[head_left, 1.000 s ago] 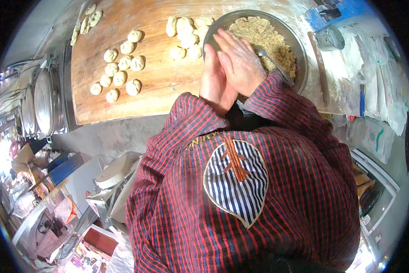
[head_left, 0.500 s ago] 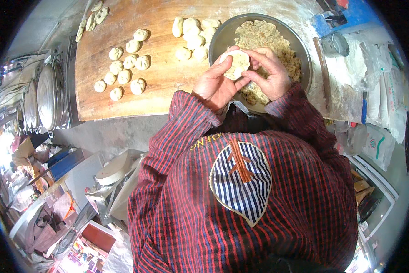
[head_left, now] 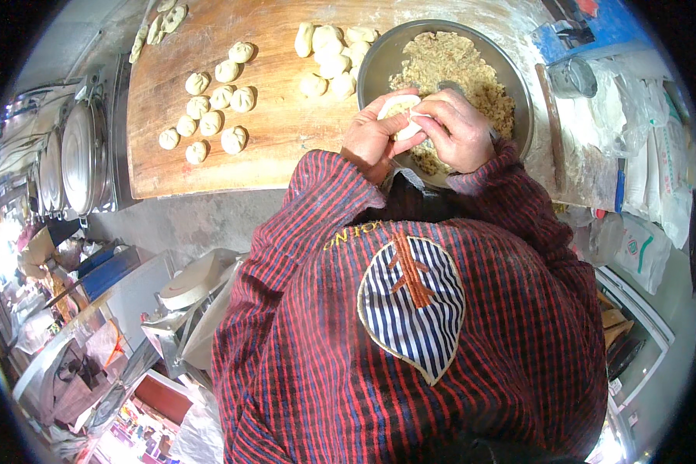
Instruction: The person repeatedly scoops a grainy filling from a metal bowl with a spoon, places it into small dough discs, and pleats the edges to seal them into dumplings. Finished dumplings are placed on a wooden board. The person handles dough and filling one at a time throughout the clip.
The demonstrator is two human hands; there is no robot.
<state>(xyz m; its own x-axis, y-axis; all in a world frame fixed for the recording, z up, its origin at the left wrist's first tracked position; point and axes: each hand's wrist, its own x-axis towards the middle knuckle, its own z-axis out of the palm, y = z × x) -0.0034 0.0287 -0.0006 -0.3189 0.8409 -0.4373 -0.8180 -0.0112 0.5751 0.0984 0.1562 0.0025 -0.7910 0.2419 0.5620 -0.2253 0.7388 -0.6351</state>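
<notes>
Over the near left edge of a large metal bowl, my left hand cradles a round dough wrapper with pale filling inside. My right hand pinches the wrapper's right edge between thumb and fingers, gathering the dough. Crumbly filling lies in the bowl, and a grey utensil handle partly shows behind my right hand. Left of the bowl sits a cluster of plain dough pieces. Farther left, several pleated buns rest on the wooden board.
A brown rolling pin lies right of the bowl, near a metal cup and plastic bags. More dough is at the board's far left corner. Large metal lids stand beyond the board's left edge.
My right fingers have moved in over the wrapper, which was held flat and open before. Its right edge is now drawn up and pinched, and the round is tilted.
</notes>
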